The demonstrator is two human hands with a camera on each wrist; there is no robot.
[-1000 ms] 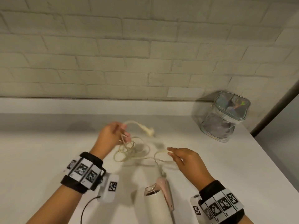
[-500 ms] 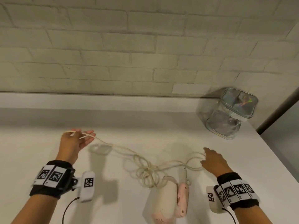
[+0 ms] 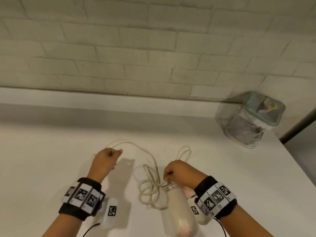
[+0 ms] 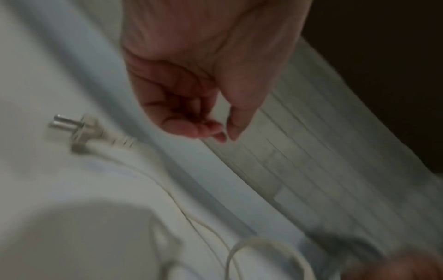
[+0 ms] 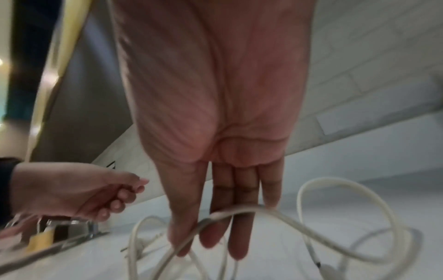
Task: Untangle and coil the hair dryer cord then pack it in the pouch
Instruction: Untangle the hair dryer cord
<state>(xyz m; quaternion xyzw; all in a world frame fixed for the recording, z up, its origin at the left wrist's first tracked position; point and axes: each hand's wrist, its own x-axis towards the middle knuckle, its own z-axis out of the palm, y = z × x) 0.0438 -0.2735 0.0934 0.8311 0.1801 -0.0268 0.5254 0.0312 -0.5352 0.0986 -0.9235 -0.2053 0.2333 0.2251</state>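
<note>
The cream and pink hair dryer [image 3: 178, 211] lies on the white counter [image 3: 51, 142] at the front centre. Its cream cord [image 3: 150, 187] sits in a loose tangle just left of the dryer, with one loop reaching back toward the wall. My right hand [image 3: 179, 170] hovers over the tangle; in the right wrist view its fingers [image 5: 239, 227] point straight down and the cord [image 5: 239, 209] lies across them. My left hand [image 3: 106, 159] is loosely curled and holds nothing. The plug [image 4: 81, 130] lies on the counter beside the left hand [image 4: 223, 132].
A clear, shiny zip pouch [image 3: 251, 122] stands at the back right corner against the brick wall [image 3: 153, 57]. The counter's right edge [image 3: 297, 170] drops off just past the pouch.
My left hand has let go of the cord's plug end and come in from the far left. My right hand has moved left from the stretched cord onto the tangle by the dryer.
</note>
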